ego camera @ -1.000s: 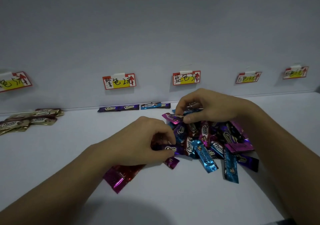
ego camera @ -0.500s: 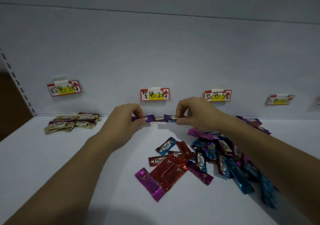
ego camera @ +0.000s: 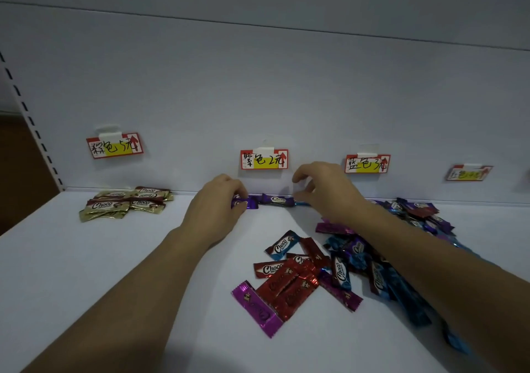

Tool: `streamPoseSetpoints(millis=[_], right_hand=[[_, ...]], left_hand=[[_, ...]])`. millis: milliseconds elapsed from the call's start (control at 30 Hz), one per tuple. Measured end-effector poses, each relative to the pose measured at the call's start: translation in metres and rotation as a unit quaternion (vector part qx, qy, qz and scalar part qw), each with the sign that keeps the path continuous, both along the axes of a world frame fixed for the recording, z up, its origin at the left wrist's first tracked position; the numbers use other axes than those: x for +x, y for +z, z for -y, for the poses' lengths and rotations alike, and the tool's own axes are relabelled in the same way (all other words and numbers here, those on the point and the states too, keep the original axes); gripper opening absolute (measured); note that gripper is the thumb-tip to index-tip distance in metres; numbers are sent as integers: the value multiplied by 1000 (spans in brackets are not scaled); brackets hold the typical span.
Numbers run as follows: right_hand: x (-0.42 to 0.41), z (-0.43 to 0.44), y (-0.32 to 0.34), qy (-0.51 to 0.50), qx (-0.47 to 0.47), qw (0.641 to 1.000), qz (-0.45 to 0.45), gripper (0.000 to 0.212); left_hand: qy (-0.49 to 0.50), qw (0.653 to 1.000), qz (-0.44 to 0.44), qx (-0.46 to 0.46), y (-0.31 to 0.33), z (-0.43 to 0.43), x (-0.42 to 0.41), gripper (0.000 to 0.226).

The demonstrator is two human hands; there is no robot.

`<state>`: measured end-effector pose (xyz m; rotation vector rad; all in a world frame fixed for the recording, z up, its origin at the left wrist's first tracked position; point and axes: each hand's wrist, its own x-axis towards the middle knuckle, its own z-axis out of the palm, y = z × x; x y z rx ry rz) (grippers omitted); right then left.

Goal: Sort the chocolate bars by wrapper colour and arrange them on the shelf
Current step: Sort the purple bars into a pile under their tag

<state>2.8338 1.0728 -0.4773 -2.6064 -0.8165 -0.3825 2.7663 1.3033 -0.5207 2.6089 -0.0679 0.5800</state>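
Note:
Two purple bars lie end to end against the back wall under the purple label [ego camera: 263, 159]. My left hand [ego camera: 215, 206] grips the left purple bar [ego camera: 241, 202] with curled fingers. The other purple bar [ego camera: 278, 200] lies free to its right, with a blue bar end [ego camera: 302, 203] beyond it. Just above that spot hovers my right hand [ego camera: 327, 193], fingers loosely spread and holding nothing. A mixed pile [ego camera: 352, 258] of blue, purple, red and magenta bars lies on the white shelf [ego camera: 86, 272] under my right forearm.
A sorted gold pile [ego camera: 126, 203] sits at the back left under the brown label [ego camera: 114, 145]. The blue label [ego camera: 367, 163] and red label [ego camera: 469, 172] hang further right. Several red bars [ego camera: 286, 283] and a magenta bar [ego camera: 258, 309] lie nearest me. A slotted upright [ego camera: 28, 120] bounds the left.
Both hands moved from the mixed pile to the back wall with purple bars. Since half a second ago my right hand has let go and lifted; the left stays on its bar.

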Motion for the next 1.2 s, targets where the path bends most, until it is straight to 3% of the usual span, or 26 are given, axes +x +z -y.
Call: streamPoseSetpoints(millis=[333, 500, 600, 800, 1000, 1200], right_hand=[[-27, 119, 24, 8, 42, 998, -37, 15], [-39, 129, 22, 111, -32, 985, -127, 20], [-44, 119, 18, 146, -127, 970, -145, 20], [-43, 116, 18, 139, -206, 955, -164, 44], [-39, 116, 13, 135, -173, 962, -162, 25], [-35, 132, 20, 143, -54, 970, -189, 17]], left_hand=[[-121, 990, -25, 62, 20, 72, -30, 26], [-215, 971, -69, 75, 25, 106, -41, 14], [-240, 961, -103, 89, 26, 109, -46, 8], [-229, 961, -142, 64, 27, 105, -45, 20], [-207, 969, -128, 29, 25, 103, -45, 19], [-162, 979, -115, 54, 36, 104, -36, 18]])
